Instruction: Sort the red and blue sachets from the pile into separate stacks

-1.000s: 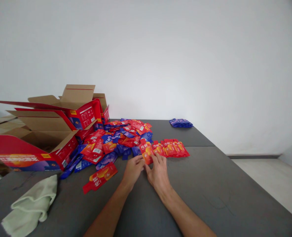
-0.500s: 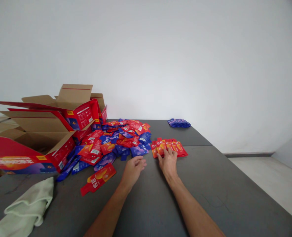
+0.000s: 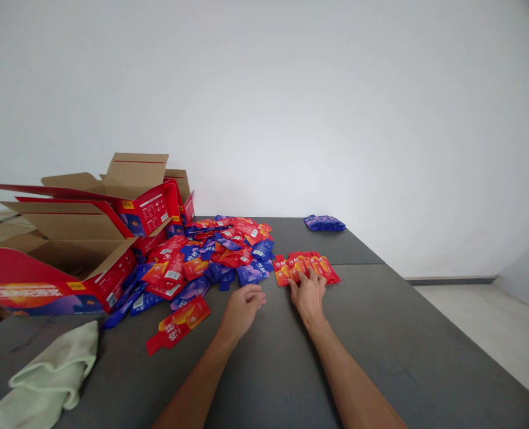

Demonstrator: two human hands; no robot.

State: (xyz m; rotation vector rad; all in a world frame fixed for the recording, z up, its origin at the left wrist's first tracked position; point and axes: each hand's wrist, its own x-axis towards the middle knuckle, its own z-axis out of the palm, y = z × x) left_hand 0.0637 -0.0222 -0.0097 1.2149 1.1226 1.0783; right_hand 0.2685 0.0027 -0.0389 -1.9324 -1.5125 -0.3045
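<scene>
My right hand (image 3: 308, 293) lies palm down on the grey table (image 3: 380, 333), fingers stretched onto the near edge of a row of red packets (image 3: 307, 266). My left hand (image 3: 242, 308) hovers beside it, fingers loosely curled and holding nothing, just in front of a heap of red and blue packets (image 3: 215, 250). A single red packet (image 3: 179, 325) lies apart, to the left of my left hand.
Open red cardboard boxes (image 3: 81, 238) stand at the left of the table. A pale green cloth (image 3: 45, 375) lies at the near left. A small stack of blue packets (image 3: 324, 223) sits at the far edge by the white wall. Floor shows at the right.
My right hand carried a red packet right and laid it on the red row, then drew slightly back. My left hand let go and pulled back a little.
</scene>
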